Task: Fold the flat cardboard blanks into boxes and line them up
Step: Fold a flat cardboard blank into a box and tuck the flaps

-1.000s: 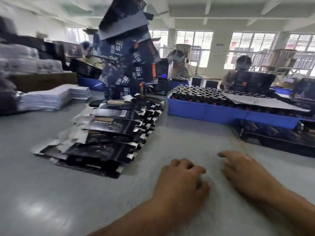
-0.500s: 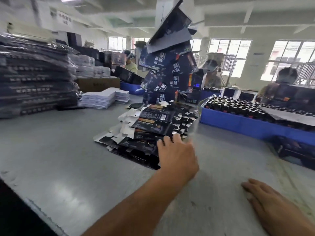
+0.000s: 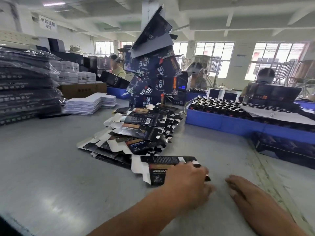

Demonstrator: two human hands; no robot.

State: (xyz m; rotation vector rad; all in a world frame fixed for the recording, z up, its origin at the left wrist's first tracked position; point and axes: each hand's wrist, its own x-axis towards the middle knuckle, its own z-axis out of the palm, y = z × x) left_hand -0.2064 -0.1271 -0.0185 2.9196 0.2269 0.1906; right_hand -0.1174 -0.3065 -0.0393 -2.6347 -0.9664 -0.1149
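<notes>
Bottom center: left hand [image 3: 185, 182] lies on one flat cardboard blank [image 3: 163, 167], fingers curled over its right end, gripping it against the grey table [image 3: 51, 176]. Blank sits flat, just in front of the pile, dark print with white flaps; its text is too small to read. Right hand [image 3: 247, 189] at lower right, palm down on the table, fingers straight and relaxed, holding nothing, just apart from the blank.

Mid-frame center: fanned pile of flat blanks [image 3: 136, 132], overlapping, count unclear, one shows a barcode.

Behind it, upper center: leaning tower of folded boxes [image 3: 153, 72], roughly six or more, exact count unclear; boxes read "温泉" and "苗浴".

Right of center: two blue crates [image 3: 238, 123] holding dark bottles [image 3: 221, 104], too many to count. A dark carton [image 3: 286, 149] sits at right edge.

Left: white sheet stack [image 3: 90, 103], one brown carton [image 3: 81, 89], wrapped dark bundles [image 3: 25, 86].

Upper left: wall sign [image 3: 48, 24], blurred, roughly "中药" legible.
</notes>
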